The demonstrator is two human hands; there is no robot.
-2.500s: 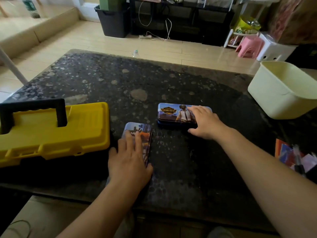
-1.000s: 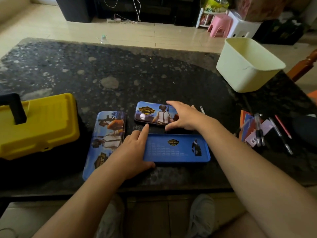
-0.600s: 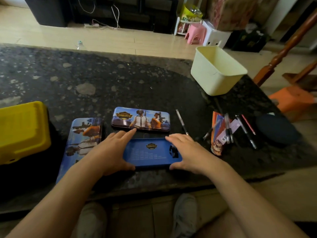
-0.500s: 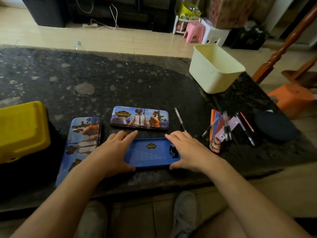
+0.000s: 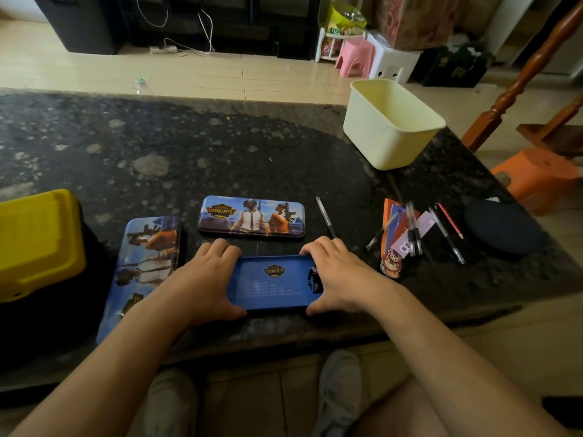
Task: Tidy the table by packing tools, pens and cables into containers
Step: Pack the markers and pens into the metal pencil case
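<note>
Since the frame half a second earlier, the fingers of both hands have curled from an extended position down over the far edge of the flat, rectangular blue metal tin [image 5: 273, 280]; the tin itself has not shifted.

1. Left hand [image 5: 202, 279]: grasps the left end of the blue metal tin, fingers hooked over the far edge, thumb on the near edge.
2. Right hand [image 5: 337, 272]: grasps the right end in the same manner.
3. The blue metal tin lies flat on the black speckled stone table [image 5: 220, 146], near its front edge. Its face carries a gold badge with Chinese characters, a small dark figure and lines of print too small to read.

Positions relative to the blue metal tin:
- Just beyond it: an illustrated metal pencil tin [image 5: 251, 217] showing two armed figures and the same gold badge.
- Left, close by: a second illustrated blue tin [image 5: 148, 263], lying lengthwise.
- Further left: a yellow plastic toolbox [image 5: 38, 244].
- Beyond its right end: a single black pen [image 5: 326, 217].
- Right: several loose pens [image 5: 415, 234] lying across coloured paper cards [image 5: 394, 257].
- Far right, beyond: a cream plastic tub [image 5: 388, 130].
</note>
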